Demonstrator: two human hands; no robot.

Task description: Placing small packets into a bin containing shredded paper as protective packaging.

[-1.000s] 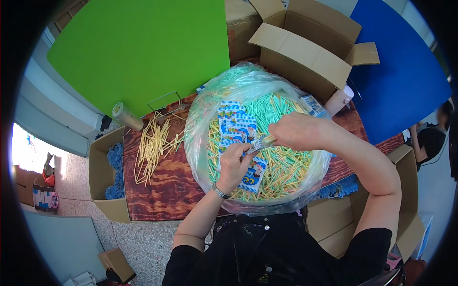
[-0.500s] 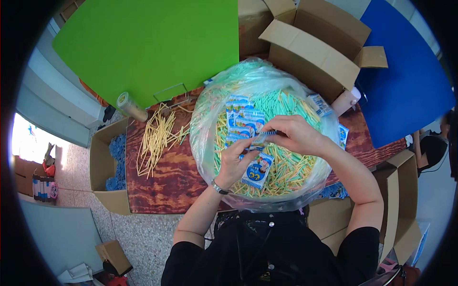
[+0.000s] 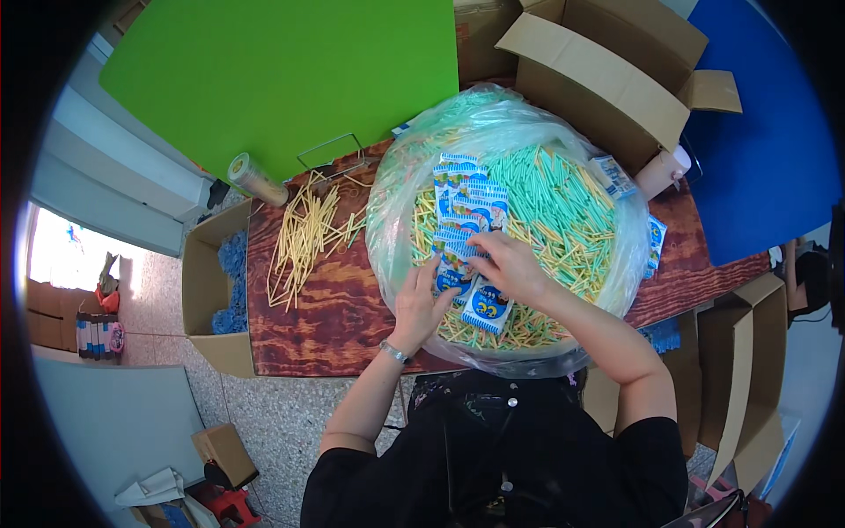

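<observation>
A large clear plastic bag (image 3: pixel 387 255) stands on the table, opened wide and filled with thin green, yellow and pinkish sticks (image 3: pixel 553 198). Several small blue-and-white packets lie overlapping in a column on the sticks. At the near end of the column is a packet (image 3: pixel 453 279), gripped at its left edge by the fingers and thumb of my left hand (image 3: pixel 415 310). My right hand (image 3: pixel 513 267) pinches the same packet near its upper right, its fingers curled over part of the print. Just below my right hand a separate packet (image 3: pixel 487 306) rests tilted on the sticks.
Loose yellow sticks (image 3: pixel 304 238) are heaped on the reddish wood table (image 3: pixel 326 339), left of the bag. A clear cylindrical tub (image 3: pixel 257 180) stands behind them. An open carton (image 3: pixel 607 66) sits beyond the bag; a box of blue pieces (image 3: pixel 207 290) is at the left.
My hands have lowered a packet from above the bag onto the near end of the column. They have moved apart slightly, and the whole view has shifted a little.
</observation>
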